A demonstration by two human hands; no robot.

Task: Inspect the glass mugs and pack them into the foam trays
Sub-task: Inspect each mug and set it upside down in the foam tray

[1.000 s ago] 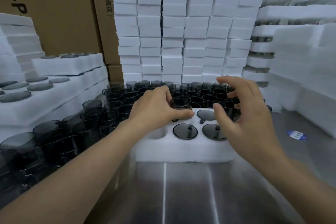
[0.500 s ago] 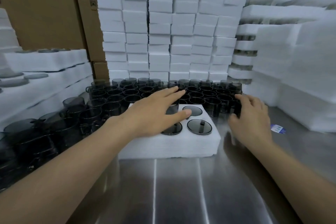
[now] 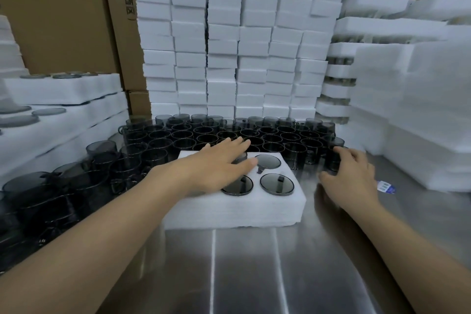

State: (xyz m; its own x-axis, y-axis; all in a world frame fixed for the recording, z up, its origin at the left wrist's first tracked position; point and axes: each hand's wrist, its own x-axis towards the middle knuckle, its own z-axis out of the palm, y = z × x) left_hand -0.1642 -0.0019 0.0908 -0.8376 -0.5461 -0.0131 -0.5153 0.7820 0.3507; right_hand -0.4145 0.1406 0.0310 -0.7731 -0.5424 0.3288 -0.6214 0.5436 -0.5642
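Smoky-grey mugs (image 3: 276, 183) in foam tray (image 3: 229, 211) | left grip (image 3: 216, 163) spread | right grip (image 3: 354, 176) seemingly clasps mug (image 3: 331, 163)

We log this as a factory packing station or stockroom. Evidence: beyond the left hand (image 3: 216, 163) and right hand (image 3: 349, 176), dozens of identical dark smoked-glass mugs (image 3: 254, 132) stand in tight rows on a brushed steel tabletop (image 3: 254, 262). Behind them, white foam blocks (image 3: 224, 46) are stacked into a wall. Left of the left hand: filled white foam trays (image 3: 63, 89) in tiers, with tall brown cardboard cartons (image 3: 58, 15) behind. Right of the right hand: piled white foam slabs (image 3: 420, 109).
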